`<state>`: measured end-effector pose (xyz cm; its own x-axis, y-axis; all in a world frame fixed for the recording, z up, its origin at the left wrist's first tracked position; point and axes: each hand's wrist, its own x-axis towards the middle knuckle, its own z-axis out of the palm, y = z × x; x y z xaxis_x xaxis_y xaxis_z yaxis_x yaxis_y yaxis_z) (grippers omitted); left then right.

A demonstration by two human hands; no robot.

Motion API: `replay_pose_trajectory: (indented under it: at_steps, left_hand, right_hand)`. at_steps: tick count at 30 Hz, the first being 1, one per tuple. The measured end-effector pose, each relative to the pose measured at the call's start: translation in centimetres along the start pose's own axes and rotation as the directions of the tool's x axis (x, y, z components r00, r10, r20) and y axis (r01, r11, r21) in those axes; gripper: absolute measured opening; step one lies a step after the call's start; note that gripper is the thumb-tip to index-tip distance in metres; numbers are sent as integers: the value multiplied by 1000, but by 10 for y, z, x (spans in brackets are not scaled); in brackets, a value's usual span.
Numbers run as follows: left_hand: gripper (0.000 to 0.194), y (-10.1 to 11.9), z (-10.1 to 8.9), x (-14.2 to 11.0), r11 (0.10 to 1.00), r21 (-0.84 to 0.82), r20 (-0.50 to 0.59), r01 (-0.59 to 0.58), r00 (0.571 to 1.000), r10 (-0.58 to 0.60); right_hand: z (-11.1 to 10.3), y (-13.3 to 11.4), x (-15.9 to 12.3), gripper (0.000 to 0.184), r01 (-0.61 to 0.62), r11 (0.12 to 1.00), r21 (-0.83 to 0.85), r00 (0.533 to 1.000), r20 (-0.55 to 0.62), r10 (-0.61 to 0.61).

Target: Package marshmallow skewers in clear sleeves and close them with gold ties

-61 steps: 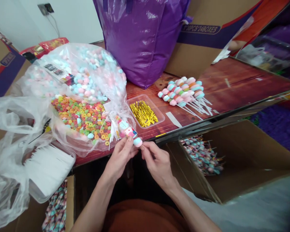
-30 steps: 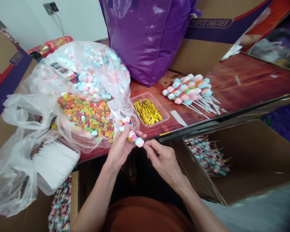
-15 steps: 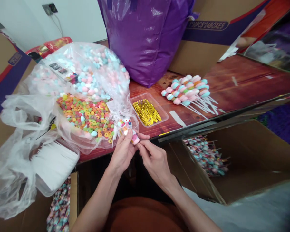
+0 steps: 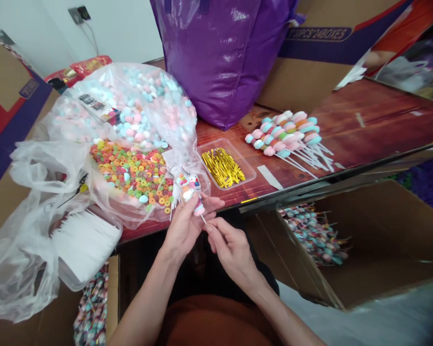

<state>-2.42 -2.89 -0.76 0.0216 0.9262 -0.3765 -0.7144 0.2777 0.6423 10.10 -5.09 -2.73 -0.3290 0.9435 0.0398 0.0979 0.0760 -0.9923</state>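
Observation:
At the table's front edge, my left hand [image 4: 182, 226] holds a small printed clear candy bag [image 4: 188, 190] between thumb and fingers. A marshmallow candy skewer [image 4: 199, 210] lies partly inside this bag, its pink and blue end showing at the bag's lower opening. My right hand [image 4: 231, 242] is closed in a pinch on the skewer's white stick, just below the candy. Beside my hands stands a clear tray [image 4: 250, 177] of gold twist ties [image 4: 222, 167]. More printed bags and white sticks lie just beyond my left hand.
A large bag of marshmallows [image 4: 140, 101] and ring candies [image 4: 133, 173] lies at left, near a tub of white sticks [image 4: 86, 245]. Finished-looking skewers [image 4: 286, 132] are stacked at right. A purple bag [image 4: 223, 62] stands behind; an open carton [image 4: 389, 240] sits below.
My right hand has moved slightly down and away from my left, and more of the white stick now shows. Fingers of my left hand have spread a little. The whole view has shifted slightly.

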Motion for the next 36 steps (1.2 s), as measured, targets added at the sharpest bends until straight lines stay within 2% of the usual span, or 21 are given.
replay_pose_trajectory:
  at_steps: [3, 5, 7, 9, 10, 12, 14, 18, 20, 24, 26, 30, 33, 36]
  left_hand:
    - [24, 8, 0, 2, 998, -69, -35, 3, 999, -6]
    - [25, 10, 2, 3, 991, -132, -55, 6, 998, -13]
    - [25, 8, 4, 4, 983, -185, -65, -2, 998, -10]
    - [26, 5, 6, 4, 981, -193, -65, -16, 998, 4]
    - [26, 3, 7, 4, 983, -182, -65, -19, 998, 7]
    - [28, -1, 7, 3, 990, -140, -61, -14, 998, 5]
    - [28, -5, 6, 3, 995, -98, -51, -11, 999, 6]
    - [34, -12, 6, 1, 999, -28, -4, -26, 1000, 26]
    - [37, -15, 8, -1, 999, 35, 28, -41, 999, 40]
    - [39, -11, 9, -8, 987, 159, 77, -8, 997, -4]
    - [36, -5, 8, -8, 988, 154, 57, -31, 998, 23]
    - [35, 11, 4, 1, 980, 73, -41, -183, 982, 186]
    - [33, 13, 4, 8, 985, 50, -61, -164, 984, 167]
    - [32, 4, 9, 8, 986, 79, -58, -148, 987, 153]
  right_hand:
    - [-6, -4, -5, 25, -163, 963, 213, 986, 80, 149]
    - [-5, -5, -7, 26, -313, 843, 437, 950, 162, 269]
    - [-2, -5, -8, 27, -420, 671, 612, 907, 252, 337]
    - [1, -5, -7, 26, -457, 557, 694, 885, 295, 359]
    - [3, -5, -6, 26, -456, 538, 709, 884, 295, 362]
    - [3, -4, -4, 26, -429, 565, 704, 897, 260, 358]
    - [3, -2, -1, 27, -376, 662, 649, 921, 185, 342]
    - [2, -3, 4, 30, -189, 911, 367, 977, -27, 214]
    - [3, -5, 6, 29, -101, 970, 220, 985, -117, 129]
    - [5, -9, 6, 28, -24, 996, 85, 978, -205, 41]
    - [5, -8, 4, 27, -8, 999, 48, 979, -203, 18]
    - [4, -5, 0, 24, -4, 999, 36, 988, -153, 10]
    - [6, -1, 1, 25, -7, 999, 39, 993, -118, 12]
    - [10, 2, 7, 27, -21, 999, 49, 989, -142, 28]
